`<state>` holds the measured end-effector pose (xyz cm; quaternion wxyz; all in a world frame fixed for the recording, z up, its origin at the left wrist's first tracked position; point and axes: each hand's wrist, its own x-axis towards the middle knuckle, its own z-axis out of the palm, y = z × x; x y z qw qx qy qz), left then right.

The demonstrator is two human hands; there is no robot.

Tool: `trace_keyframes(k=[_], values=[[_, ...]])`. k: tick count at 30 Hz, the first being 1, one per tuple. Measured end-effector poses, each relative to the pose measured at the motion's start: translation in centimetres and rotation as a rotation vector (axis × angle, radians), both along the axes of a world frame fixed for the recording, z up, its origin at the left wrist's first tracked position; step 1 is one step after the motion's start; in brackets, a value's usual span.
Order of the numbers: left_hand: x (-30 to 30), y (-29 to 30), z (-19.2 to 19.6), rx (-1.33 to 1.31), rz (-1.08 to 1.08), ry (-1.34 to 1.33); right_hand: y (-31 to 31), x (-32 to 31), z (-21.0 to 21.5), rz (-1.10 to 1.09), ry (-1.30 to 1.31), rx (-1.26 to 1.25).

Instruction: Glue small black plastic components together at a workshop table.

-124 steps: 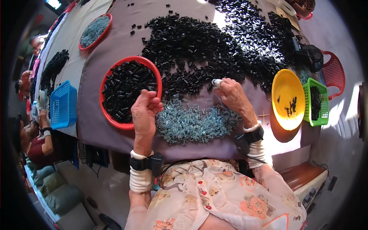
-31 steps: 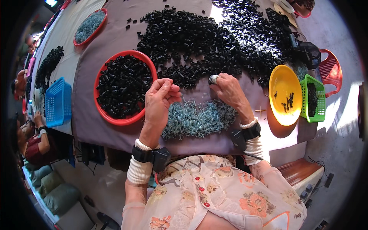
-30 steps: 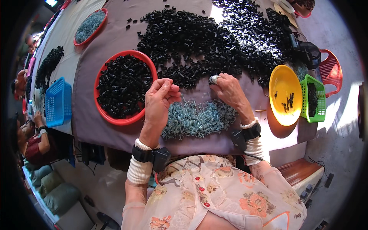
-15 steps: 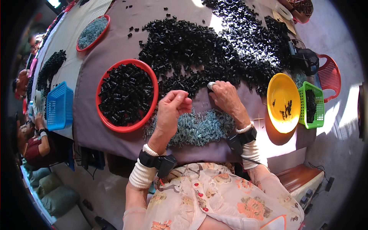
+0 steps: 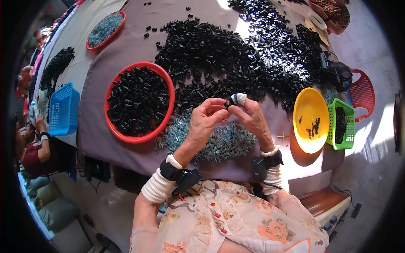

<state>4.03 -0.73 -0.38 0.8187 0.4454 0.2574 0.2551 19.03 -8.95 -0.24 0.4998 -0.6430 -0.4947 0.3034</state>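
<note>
Head view shows both my hands raised together above the pale blue-grey heap of small metal bits [image 5: 211,141]. My left hand [image 5: 202,122] and my right hand [image 5: 251,116] meet at the fingertips, pinching one small black piece [image 5: 228,102] between them, held up close so I can see it. A wrapped fingertip [image 5: 239,98] guards my right finger (I cannot tell what the wrap is). The red bowl of black pieces [image 5: 139,101] sits just left, within reach; the big loose black pile [image 5: 236,55] lies beyond.

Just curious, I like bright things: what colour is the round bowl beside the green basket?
Yellow. The bowl shows best in the head view, right of the hands.
</note>
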Motion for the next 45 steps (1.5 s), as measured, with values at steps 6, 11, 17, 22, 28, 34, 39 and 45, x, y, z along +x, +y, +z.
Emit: trace_keyframes(k=[6,11,17,22,28,34,39,45], values=[[-0.4,0.9,-0.3,0.028,0.039,-0.004,1.2,-0.2,-0.1,-0.01,0.099,0.035],[-1.6,2.8,0.3,-0.089,0.185,-0.018,1.1,1.2,-1.4,-0.094,-0.273,0.065],[-3.2,3.4,0.2,-0.025,0.212,0.062,0.5,-0.1,-2.3,0.183,-0.703,-0.004],[-3.1,2.4,-0.5,0.053,0.107,0.094,0.8,0.0,-2.9,0.16,-0.802,0.033],[-2.6,1.4,-0.9,0.114,0.021,0.12,0.6,-0.4,-0.9,0.045,-0.3,-0.002],[-2.0,1.2,-1.2,0.204,-0.022,0.144,0.9,-1.4,1.4,0.031,-0.14,0.174],[-1.9,0.9,-0.9,0.276,-0.02,0.218,1.1,-1.4,1.6,0.1,-0.325,0.166],[-1.7,0.0,-1.2,0.422,0.021,0.227,0.7,-1.1,1.6,0.176,-0.394,0.123]])
